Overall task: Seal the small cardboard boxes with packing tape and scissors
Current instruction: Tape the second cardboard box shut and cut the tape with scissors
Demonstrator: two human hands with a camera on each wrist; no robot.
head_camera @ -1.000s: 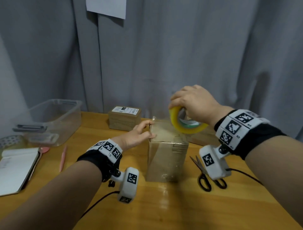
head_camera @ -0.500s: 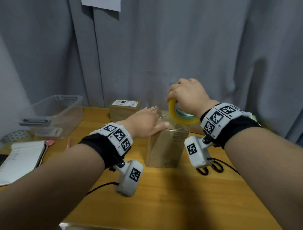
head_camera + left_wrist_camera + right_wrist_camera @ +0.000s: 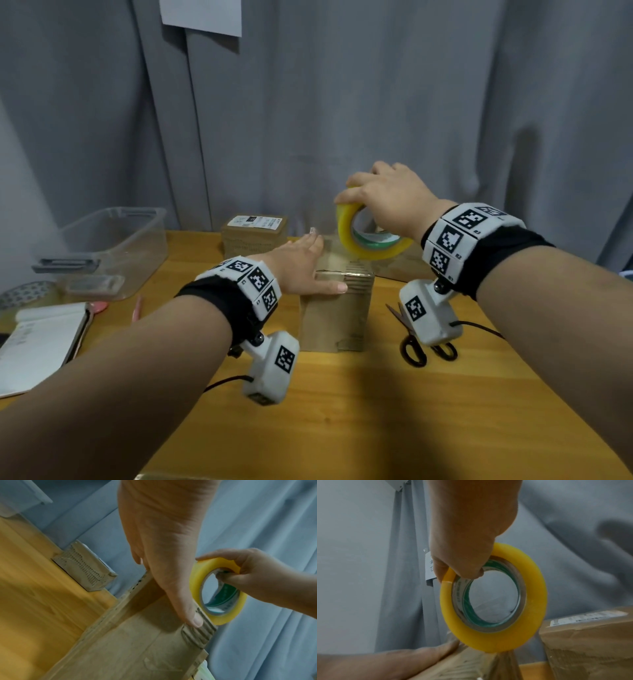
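Since the frame 1 second back, the left hand (image 3: 301, 270) has gone from pinching the tape end at the box's far left edge to lying flat on top, and the right hand (image 3: 387, 202) has carried the yellow roll of clear packing tape (image 3: 371, 236) up and rightward. That roll now hangs over the far right corner of the small brown cardboard box (image 3: 337, 315), which stands upright at the middle of the wooden tabletop (image 3: 342, 411).

Left grip: fingers straight, pressing the lid, thumb (image 3: 193, 616) at the near edge. Right grip: clamped on the roll, fingers hooked through the core and thumb on the outer rim.

Corrugated card like this looks light and stiff but likely dents at its torn edges, so flat pressure suits it. Pulled film is thin and sticky; holding the roll by its core seems safest.

Black-handled scissors (image 3: 416, 349) lie on the right, untouched.
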